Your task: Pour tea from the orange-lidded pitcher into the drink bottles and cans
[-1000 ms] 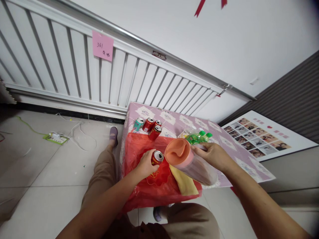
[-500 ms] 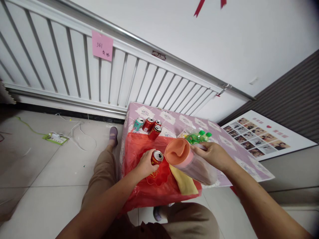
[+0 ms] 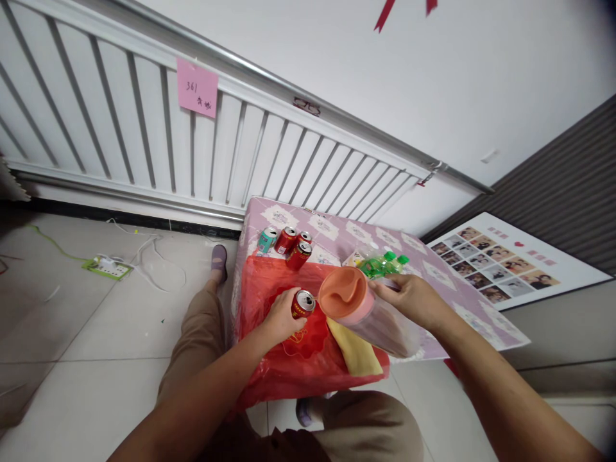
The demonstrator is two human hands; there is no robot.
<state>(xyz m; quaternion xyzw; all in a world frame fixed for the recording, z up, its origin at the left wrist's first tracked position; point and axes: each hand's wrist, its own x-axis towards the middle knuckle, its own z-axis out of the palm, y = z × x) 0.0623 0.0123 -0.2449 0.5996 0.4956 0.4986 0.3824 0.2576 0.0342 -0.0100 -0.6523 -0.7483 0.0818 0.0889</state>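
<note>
My left hand (image 3: 279,321) is closed around a red drink can (image 3: 302,307) with an opened top, held upright over a red scalloped tray (image 3: 308,348). My right hand (image 3: 409,296) grips the handle of a clear pitcher (image 3: 382,328) with an orange lid (image 3: 342,293). The pitcher is tilted, its lid end close beside the can's top. A thin trickle seems to run between lid and can opening. Under the pitcher lies a folded yellow cloth (image 3: 359,354).
Red plastic sheeting (image 3: 262,276) covers the near part of the table with its lilac tablecloth (image 3: 433,273). Behind stand a teal can (image 3: 267,240) and several red cans (image 3: 299,255). Green-capped bottles (image 3: 380,265) lie at the right. A radiator (image 3: 289,151) runs along the wall.
A thin trickle now shows between the pitcher's lid and the can. Both hands have stayed almost still.
</note>
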